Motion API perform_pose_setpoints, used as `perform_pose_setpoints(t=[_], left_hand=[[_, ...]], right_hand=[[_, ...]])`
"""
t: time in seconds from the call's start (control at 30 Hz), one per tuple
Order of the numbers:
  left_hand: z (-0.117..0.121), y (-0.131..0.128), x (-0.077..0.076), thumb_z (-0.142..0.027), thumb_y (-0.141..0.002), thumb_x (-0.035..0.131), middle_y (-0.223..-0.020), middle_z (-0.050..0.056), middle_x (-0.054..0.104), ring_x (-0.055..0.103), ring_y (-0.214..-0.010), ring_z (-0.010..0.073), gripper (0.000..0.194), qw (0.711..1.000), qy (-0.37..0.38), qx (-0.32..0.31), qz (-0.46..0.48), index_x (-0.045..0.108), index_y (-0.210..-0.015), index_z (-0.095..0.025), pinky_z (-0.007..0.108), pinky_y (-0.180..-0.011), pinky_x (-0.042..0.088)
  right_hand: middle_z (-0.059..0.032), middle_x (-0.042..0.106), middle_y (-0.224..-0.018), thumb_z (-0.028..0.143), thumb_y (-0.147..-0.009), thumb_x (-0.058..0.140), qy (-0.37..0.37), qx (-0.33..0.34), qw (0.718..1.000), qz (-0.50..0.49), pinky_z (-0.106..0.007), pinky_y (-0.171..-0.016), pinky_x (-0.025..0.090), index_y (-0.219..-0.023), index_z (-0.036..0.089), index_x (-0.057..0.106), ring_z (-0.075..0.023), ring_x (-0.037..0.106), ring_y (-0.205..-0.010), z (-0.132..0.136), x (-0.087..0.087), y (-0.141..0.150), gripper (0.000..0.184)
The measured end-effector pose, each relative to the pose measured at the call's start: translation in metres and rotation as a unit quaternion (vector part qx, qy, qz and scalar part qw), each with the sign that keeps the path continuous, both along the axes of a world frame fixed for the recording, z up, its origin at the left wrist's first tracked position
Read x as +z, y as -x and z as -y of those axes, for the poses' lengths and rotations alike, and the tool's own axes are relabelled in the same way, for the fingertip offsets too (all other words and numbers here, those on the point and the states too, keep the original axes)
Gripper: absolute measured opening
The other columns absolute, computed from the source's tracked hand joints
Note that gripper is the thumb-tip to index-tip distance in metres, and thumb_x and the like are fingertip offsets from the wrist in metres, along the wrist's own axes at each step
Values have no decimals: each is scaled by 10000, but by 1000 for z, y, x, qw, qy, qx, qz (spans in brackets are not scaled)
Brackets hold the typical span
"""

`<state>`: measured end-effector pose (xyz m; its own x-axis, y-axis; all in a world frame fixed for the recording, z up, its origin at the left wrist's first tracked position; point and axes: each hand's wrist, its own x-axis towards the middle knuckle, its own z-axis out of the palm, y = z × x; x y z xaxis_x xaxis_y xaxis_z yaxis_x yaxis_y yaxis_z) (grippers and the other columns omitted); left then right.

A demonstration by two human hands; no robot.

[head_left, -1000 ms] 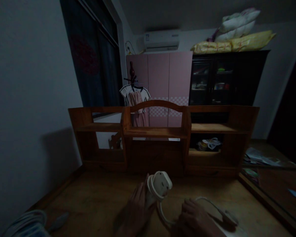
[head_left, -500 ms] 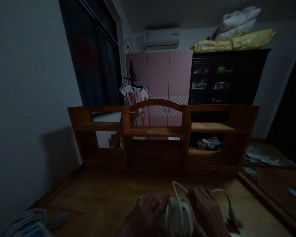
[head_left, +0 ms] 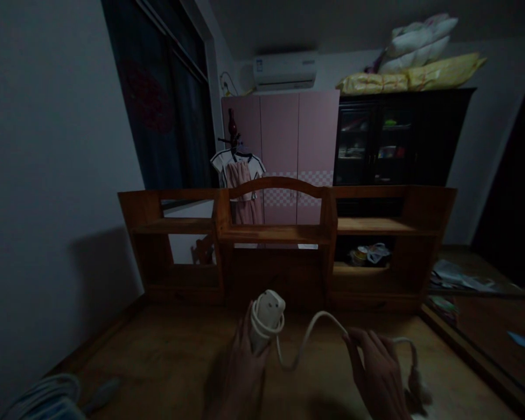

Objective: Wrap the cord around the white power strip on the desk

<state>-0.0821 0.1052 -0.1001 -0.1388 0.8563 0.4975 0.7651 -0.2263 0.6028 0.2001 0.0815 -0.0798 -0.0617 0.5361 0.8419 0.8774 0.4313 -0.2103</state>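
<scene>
Socket strip (head_left: pixel 271 307): tilted above the desktop (head_left: pixel 157 361), left hand (head_left: pixel 237 363) curled round its body; probably rigid, fairly light, best gripped by its sides.
Cord (head_left: pixel 322 314): looped around the strip, likely pliable; right hand (head_left: pixel 375 359) pinches it, fingers nearly together.
Plug (head_left: pixel 419 385): dim, perhaps resting on something pale.
Strip's lower end: hidden by the left hand.
</scene>
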Motion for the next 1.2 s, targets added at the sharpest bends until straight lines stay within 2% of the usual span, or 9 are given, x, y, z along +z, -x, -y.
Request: perform_pose_setpoints(t=[0.13, 0.27, 0.43, 0.63, 0.77, 0.83, 0.9, 1.07, 1.2], left_hand=[[-4, 3, 2, -308, -830, 589, -1351, 134, 497, 540, -1175, 257, 764, 997, 17, 27, 71, 172, -1464, -221, 361, -926, 448], [-2, 2, 6, -317, -816, 613, -1452, 116, 380, 428, -1292, 227, 842, 990, -16, -33, 137, 91, -1474, -255, 366, -1005, 408], [4, -1, 12, -246, -786, 636, -1473, 84, 351, 406, -1308, 214, 909, 979, -2, -81, 187, 46, -1476, -289, 370, -1020, 404], [5, 0, 14, -237, -768, 643, -1455, 88, 383, 447, -1276, 220, 904, 979, 5, -73, 189, 81, -1475, -287, 347, -997, 429], [1, 2, 12, -251, -783, 627, -1446, 102, 393, 438, -1282, 226, 868, 980, -12, -60, 190, 102, -1474, -260, 340, -1005, 421], [-1, 3, 10, -249, -785, 629, -1464, 97, 365, 420, -1296, 217, 871, 978, -18, -62, 197, 95, -1474, -267, 331, -1017, 409], [-2, 4, 7, -240, -788, 628, -1489, 88, 320, 392, -1316, 206, 878, 976, -23, -69, 207, 80, -1473, -281, 326, -1036, 388], [-3, 4, 3, -234, -786, 635, -1503, 80, 289, 363, -1333, 209, 886, 974, -25, -85, 210, 78, -1473, -291, 345, -1060, 360], [0, 7, 3, -234, -760, 648, -1501, 91, 286, 348, -1341, 234, 905, 975, -38, -127, 177, 93, -1473, -262, 370, -1078, 343]], right_hand=[[-43, 617, -830, 349, -963, 428, -43, -27, 999, -20, -382, -819, 361, -972, 185, 550, -192, 559, -764, 2, -1, -3, 205], [-53, 624, -849, 336, -960, 442, -52, -19, 998, -15, -374, -815, 372, -1001, 177, 548, -188, 566, -768, -1, -4, -2, 195], [-47, 623, -883, 216, -966, 415, 5, 37, 999, 25, -366, -845, 356, -1045, 176, 528, -175, 569, -800, -9, -12, 1, 144], [-68, 620, -918, 42, -876, 390, 123, 37, 984, 120, -396, -849, 352, -1062, 175, 550, -213, 536, -845, -18, -24, -3, 280], [-86, 625, -936, 50, -763, 506, 173, 33, 973, 152, -417, -860, 380, -1067, 178, 592, -252, 526, -895, -22, -29, -5, 341], [-80, 628, -912, 60, -777, 505, 175, 49, 970, 164, -420, -864, 398, -1001, 189, 621, -242, 536, -876, -21, -30, -5, 283], [-93, 623, -994, 57, -811, 468, 174, 80, 966, 175, -432, -902, 403, -1017, 190, 623, -242, 541, -935, -18, -30, -3, 290], [-110, 506, -1296, 105, -888, 393, 218, 125, 956, 151, -417, -975, 423, -1284, 226, 502, -241, 471, -1185, -13, -32, 2, 429], [-89, 350, -1458, 223, -946, 375, 246, 170, 948, 110, -390, -1045, 391, -1447, 263, 282, -216, 382, -1303, -10, -31, 10, 511]])
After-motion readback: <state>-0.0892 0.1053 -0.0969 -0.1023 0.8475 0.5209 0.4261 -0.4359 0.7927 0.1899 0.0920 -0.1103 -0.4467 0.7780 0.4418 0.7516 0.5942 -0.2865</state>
